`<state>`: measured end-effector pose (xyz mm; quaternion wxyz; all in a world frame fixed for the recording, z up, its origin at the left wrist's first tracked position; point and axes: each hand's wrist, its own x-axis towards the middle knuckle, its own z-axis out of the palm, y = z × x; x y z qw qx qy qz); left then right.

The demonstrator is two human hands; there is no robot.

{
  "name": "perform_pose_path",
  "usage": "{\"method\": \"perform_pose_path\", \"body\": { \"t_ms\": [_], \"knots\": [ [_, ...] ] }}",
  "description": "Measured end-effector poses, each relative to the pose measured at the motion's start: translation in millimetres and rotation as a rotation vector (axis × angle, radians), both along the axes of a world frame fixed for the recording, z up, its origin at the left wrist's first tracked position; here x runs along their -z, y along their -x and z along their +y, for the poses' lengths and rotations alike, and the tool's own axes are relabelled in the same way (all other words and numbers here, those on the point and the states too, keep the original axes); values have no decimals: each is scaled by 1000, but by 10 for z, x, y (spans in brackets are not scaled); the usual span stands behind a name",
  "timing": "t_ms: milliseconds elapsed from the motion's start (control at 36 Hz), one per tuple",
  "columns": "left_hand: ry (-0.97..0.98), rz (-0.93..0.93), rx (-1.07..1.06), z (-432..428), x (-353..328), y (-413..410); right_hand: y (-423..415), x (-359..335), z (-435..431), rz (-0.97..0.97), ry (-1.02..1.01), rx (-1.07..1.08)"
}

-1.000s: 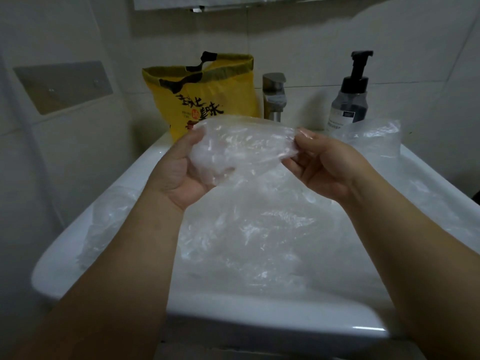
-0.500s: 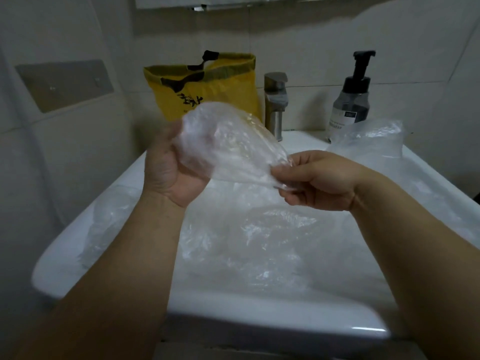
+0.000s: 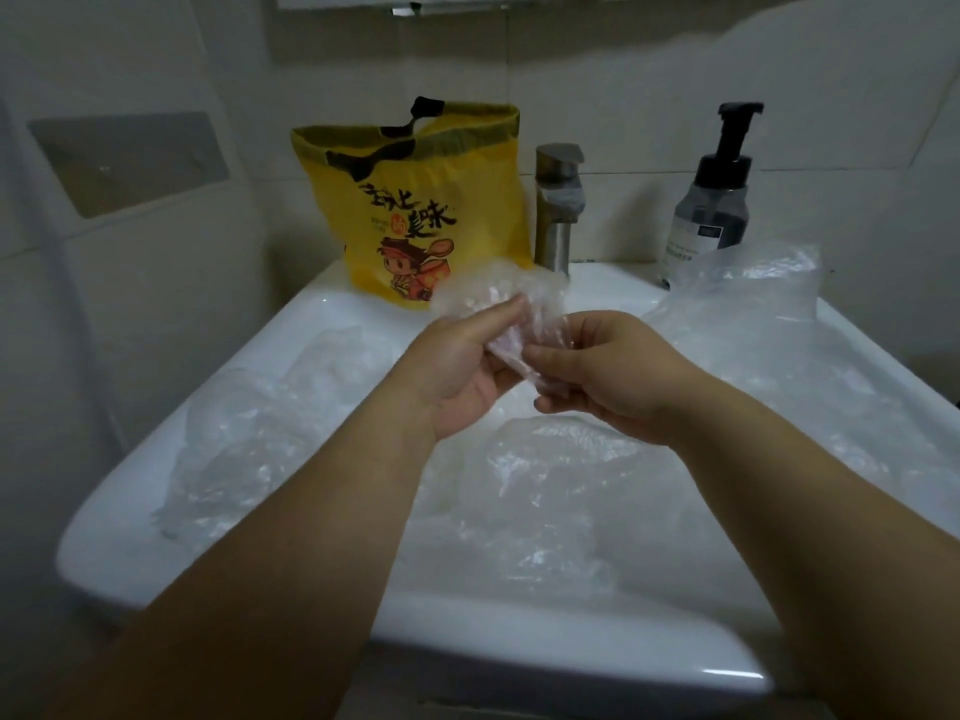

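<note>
Nearest me is the rounded front rim of the white ceramic washbasin (image 3: 571, 646), and its bowl is lined with sheets of crinkled clear plastic film (image 3: 545, 485) that spill over the left edge. Above the bowl my two hands meet. My left hand (image 3: 462, 371) lies palm up, thumb pressed down, and my right hand (image 3: 608, 376) has its fingers curled in from the other side. Between them I pinch a small scrunched-up clear plastic bag (image 3: 498, 293), which is bunched tight and puffs out just above my fingertips.

On the right rim a second loose clear plastic bag (image 3: 748, 283) sits crumpled. Behind my hands stands a yellow drawstring bag (image 3: 415, 200) with black cords, a cartoon figure and big black brush characters. The last two look like 美味, though I can't be sure of the rest. Beside it is a brushed steel tap (image 3: 558, 210), and further right a dark grey pump bottle (image 3: 711, 200) with a black head, its label too small to read.
</note>
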<state>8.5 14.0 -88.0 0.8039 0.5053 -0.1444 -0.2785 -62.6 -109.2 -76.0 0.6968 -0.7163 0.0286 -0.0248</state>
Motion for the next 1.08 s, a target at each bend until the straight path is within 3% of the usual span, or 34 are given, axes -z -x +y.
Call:
{"method": "perform_pose_path", "body": {
  "t_ms": [167, 278, 444, 611, 667, 722, 778, 833, 972, 1083],
  "knots": [
    [187, 89, -221, 127, -135, -87, 29, -7, -27, 77, 120, -38],
    [212, 143, -355, 316, -193, -192, 48, -62, -89, 86, 108, -67],
    [196, 172, -207, 371, -157, -154, 90, -99, -46, 66, 52, -111],
    [82, 259, -261, 375, -131, -204, 56, -130, -81, 7, -304, -160],
    [96, 293, -262, 399, -114, -239, 25, -107, -135, -31, -163, -47],
    [77, 310, -250, 393, -111, -212, 31, -64, -142, -105, 184, 42],
    [28, 298, -235, 362, -105, -181, 66, -47, -91, -223, 448, 42],
    [-19, 280, -206, 338, -113, -147, 112, -67, -7, -349, 583, -11],
    [-69, 200, -121, 325, -113, -143, 148, -110, 62, -459, 680, -56],
    [-93, 82, -58, 283, -96, -125, 148, -148, 53, -446, 544, 7]
  ]
}}
